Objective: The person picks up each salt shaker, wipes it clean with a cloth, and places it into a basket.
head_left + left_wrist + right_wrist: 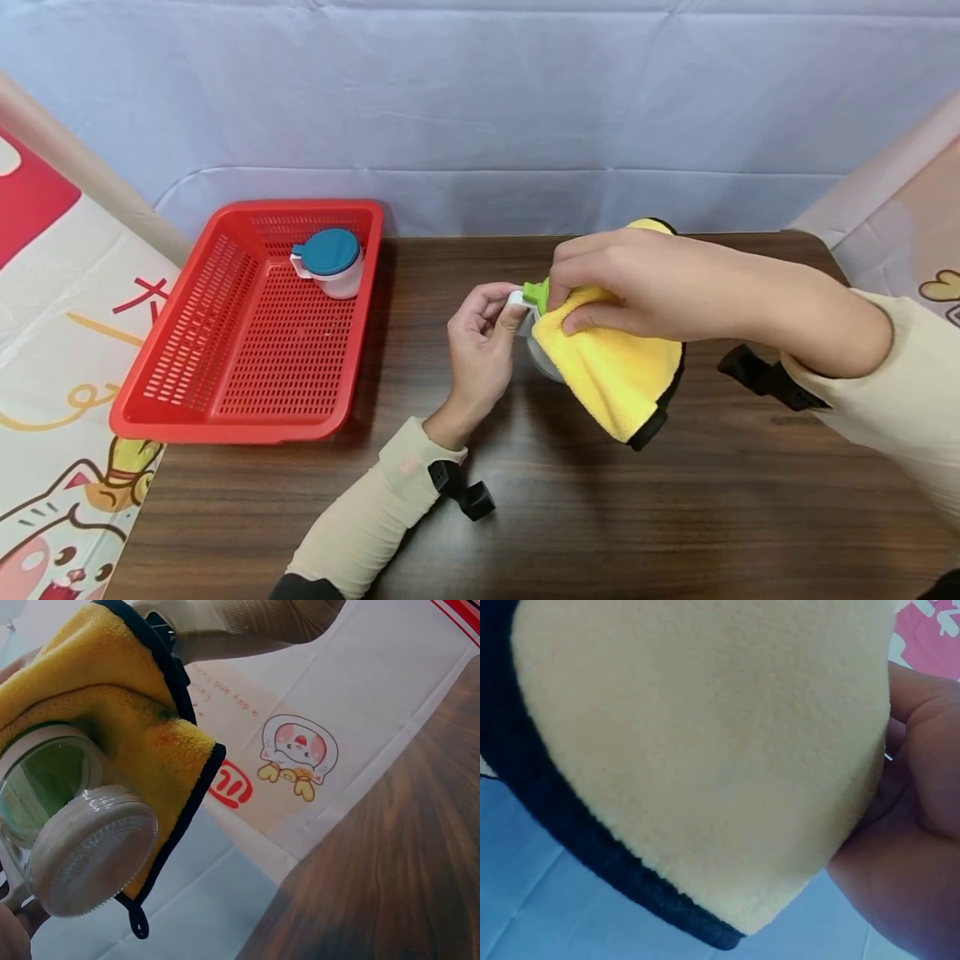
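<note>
My left hand (478, 342) pinches the white handle (522, 305) of a clear seasoning jar (94, 851) with a green lid (536, 294). The jar's round base shows in the left wrist view, so it is held up off the table. My right hand (637, 283) grips a yellow cloth (622, 367) with black edging and holds it over the lid. The cloth hides most of the lid and part of the jar. In the right wrist view the cloth (705, 750) fills much of the picture, beside the right hand (922, 802).
A red perforated basket (225, 433) stands on the left of the dark wooden table (600, 525). Inside it, near the back right corner, is another handled jar with a blue lid (331, 252). A pale cloth backdrop (480, 108) hangs behind the table.
</note>
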`<action>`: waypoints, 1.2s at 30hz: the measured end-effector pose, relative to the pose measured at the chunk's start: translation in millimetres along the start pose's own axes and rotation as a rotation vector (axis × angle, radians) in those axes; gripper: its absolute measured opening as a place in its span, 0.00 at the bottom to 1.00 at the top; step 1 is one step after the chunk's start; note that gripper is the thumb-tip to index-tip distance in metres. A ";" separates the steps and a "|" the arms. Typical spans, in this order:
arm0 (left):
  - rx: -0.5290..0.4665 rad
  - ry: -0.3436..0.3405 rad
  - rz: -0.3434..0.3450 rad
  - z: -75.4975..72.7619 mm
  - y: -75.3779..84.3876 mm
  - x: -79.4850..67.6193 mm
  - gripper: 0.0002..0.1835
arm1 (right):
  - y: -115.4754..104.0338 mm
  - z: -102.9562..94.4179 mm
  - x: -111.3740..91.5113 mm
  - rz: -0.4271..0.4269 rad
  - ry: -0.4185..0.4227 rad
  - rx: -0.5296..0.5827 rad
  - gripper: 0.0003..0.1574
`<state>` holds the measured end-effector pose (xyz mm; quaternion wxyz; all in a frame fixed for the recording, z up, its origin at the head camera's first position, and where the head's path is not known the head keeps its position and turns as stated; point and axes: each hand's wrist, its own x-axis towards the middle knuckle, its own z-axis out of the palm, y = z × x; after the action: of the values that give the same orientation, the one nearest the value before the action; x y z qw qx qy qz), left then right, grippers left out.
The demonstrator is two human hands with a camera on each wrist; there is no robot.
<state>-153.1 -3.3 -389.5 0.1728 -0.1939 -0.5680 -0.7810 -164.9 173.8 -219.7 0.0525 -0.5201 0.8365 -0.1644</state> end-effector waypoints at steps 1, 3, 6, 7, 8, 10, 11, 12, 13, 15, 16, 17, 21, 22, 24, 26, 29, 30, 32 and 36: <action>0.000 0.000 -0.004 -0.2 0.0 -0.1 0.24 | 0.4 0.3 0.3 0.002 -0.001 0.005 0.08; 0.000 -0.001 -0.009 -0.3 0.4 -0.3 0.20 | 1.3 0.6 1.1 0.007 -0.006 0.008 0.08; -0.011 -0.004 -0.012 -0.4 0.6 -0.3 0.20 | 2.2 0.7 1.8 0.010 -0.007 0.007 0.08; -0.013 -0.005 -0.010 -0.3 0.7 -0.2 0.21 | 2.4 0.6 2.1 0.010 -0.005 0.005 0.09; -0.015 -0.004 -0.009 -0.3 0.7 0.0 0.23 | 2.4 0.5 2.6 0.010 -0.001 0.001 0.09; -0.017 -0.001 -0.008 -0.5 0.7 0.1 0.27 | 2.4 0.6 3.1 0.009 0.006 -0.003 0.09; -0.018 0.001 -0.009 -0.7 0.7 0.1 0.28 | 2.3 0.7 3.4 0.008 0.010 -0.005 0.09; -0.020 0.004 -0.011 -0.9 0.7 0.2 0.28 | 2.3 1.0 3.9 0.005 0.014 -0.006 0.09; -0.021 0.004 -0.013 -0.9 0.8 0.2 0.29 | 2.2 1.2 4.2 0.004 0.017 -0.009 0.09; -0.022 0.001 -0.016 -1.2 1.0 0.0 0.29 | 2.0 1.6 4.7 0.003 0.024 -0.017 0.09; -0.022 -0.002 -0.017 -1.3 1.1 -0.2 0.29 | 1.7 1.6 4.8 0.004 0.028 -0.023 0.09; -0.022 -0.005 -0.017 -1.3 1.2 -0.3 0.29 | 1.5 1.7 4.8 0.005 0.031 -0.030 0.09; -0.020 -0.015 -0.012 -1.5 1.3 -0.9 0.29 | 0.7 1.9 5.0 0.012 0.043 -0.062 0.09; -0.018 -0.015 -0.012 -1.6 1.3 -1.0 0.29 | 0.7 2.1 5.0 0.015 0.045 -0.070 0.09; -0.019 -0.014 -0.014 -1.7 1.1 -1.1 0.29 | 1.0 2.7 5.5 0.014 0.053 -0.084 0.09; -0.020 -0.011 -0.017 -1.7 1.1 -1.4 0.29 | 1.6 3.4 5.6 0.015 0.065 -0.103 0.09; -0.023 -0.009 -0.020 -1.4 1.1 -1.6 0.28 | 3.1 4.3 6.1 0.014 0.088 -0.133 0.10; -0.023 -0.008 -0.018 -1.3 1.0 -1.7 0.28 | 3.6 4.5 6.2 0.016 0.094 -0.144 0.09; -0.020 -0.008 -0.014 -1.2 0.5 -1.9 0.28 | 4.9 4.8 6.3 0.017 0.105 -0.163 0.10; -0.025 0.004 -0.010 -1.4 -1.0 -2.6 0.27 | 8.0 5.1 6.0 0.022 0.119 -0.207 0.11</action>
<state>-151.5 -4.2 -392.0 0.1676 -0.1914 -0.5588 -0.7894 -173.1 170.7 -226.6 -0.0495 -0.5027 0.8564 -0.1071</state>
